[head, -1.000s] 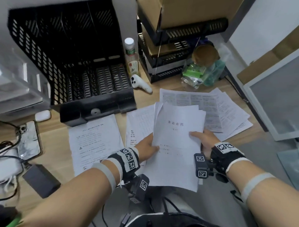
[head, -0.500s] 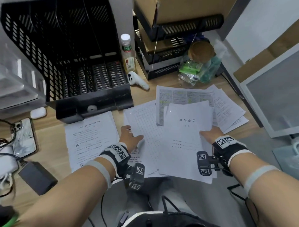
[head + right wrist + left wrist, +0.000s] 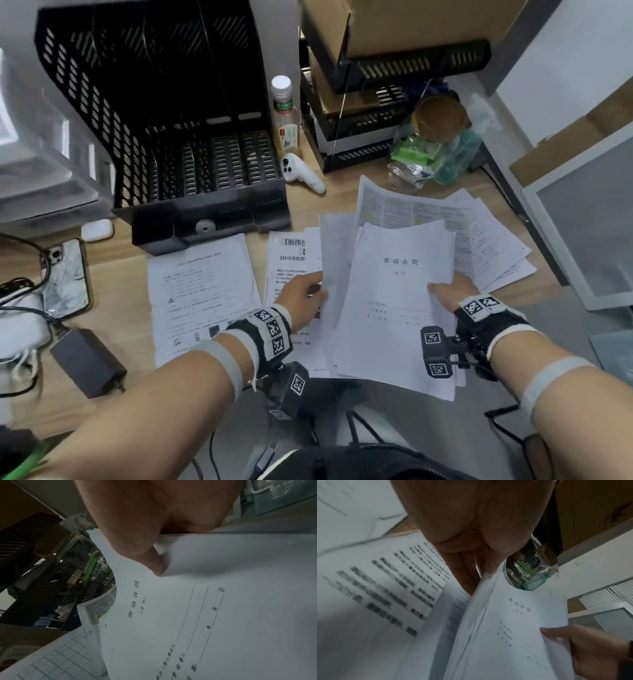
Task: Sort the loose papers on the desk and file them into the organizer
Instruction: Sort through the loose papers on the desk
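Note:
I hold a stack of white papers (image 3: 394, 308) above the desk's front edge; its top sheet is a title page (image 3: 197, 615) with a short centred heading. My right hand (image 3: 448, 291) pinches the stack's right edge, thumb on top. My left hand (image 3: 305, 294) grips the left edge, fingers under a gridded sheet (image 3: 453, 615). More loose sheets lie on the desk: one at the left (image 3: 202, 294), one with bold headings (image 3: 291, 260) under the stack, and a fanned pile (image 3: 479, 233) at the right. The black slotted organizer (image 3: 178, 137) stands at the back left.
A white controller (image 3: 301, 174) and a bottle (image 3: 284, 116) sit right of the organizer. Black stacked trays (image 3: 376, 113) and a jar with plastic bags (image 3: 438, 144) stand at the back right. A phone (image 3: 65, 277), earbud case (image 3: 97, 229), charger (image 3: 87, 359) and cables lie at left.
My left hand left the gridded sheet on the desk and took it up against the stack's left edge. The sheet with bold headings is uncovered beneath. The right hand kept its hold.

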The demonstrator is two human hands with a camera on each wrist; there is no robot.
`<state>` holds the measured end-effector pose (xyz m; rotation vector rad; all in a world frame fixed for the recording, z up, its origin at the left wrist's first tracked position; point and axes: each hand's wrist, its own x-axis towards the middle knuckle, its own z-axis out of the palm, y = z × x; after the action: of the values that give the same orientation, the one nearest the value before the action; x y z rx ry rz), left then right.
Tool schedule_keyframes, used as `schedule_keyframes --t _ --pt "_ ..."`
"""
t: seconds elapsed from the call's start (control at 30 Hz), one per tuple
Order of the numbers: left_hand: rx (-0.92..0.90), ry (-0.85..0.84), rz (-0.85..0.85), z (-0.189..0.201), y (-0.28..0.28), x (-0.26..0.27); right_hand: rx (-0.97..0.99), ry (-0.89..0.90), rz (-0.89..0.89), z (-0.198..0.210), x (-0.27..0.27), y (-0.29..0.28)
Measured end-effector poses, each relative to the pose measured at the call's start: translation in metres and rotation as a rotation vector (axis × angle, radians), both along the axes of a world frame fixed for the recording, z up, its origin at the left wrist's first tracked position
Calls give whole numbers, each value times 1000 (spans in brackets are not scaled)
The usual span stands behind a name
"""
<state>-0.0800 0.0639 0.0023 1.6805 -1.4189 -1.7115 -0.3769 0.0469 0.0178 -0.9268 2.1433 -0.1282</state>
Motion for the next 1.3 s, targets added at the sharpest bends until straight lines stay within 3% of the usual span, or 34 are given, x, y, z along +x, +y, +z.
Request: schedule_keyframes --t 0.27,0.53,0.67,0.8,1.03,1.13,1.3 --pt "-96 -142 -135 10 0 -12 21 20 5 3 -3 -10" --pt "-57 -86 -209 7 -7 -50 147 106 -86 -10 -28 -5" --pt "-2 -107 -83 2 -16 -34 167 106 -69 -12 -33 -8" --pt "39 -132 109 7 -22 17 145 105 -54 -11 -38 -13" --pt "213 -563 329 -11 -10 135 93 108 -82 -2 -33 -19" --pt "288 -684 373 -12 -8 139 34 75 -57 0 -27 -22" --pt "99 -849 434 0 -21 112 -68 39 16 8 -11 -30"
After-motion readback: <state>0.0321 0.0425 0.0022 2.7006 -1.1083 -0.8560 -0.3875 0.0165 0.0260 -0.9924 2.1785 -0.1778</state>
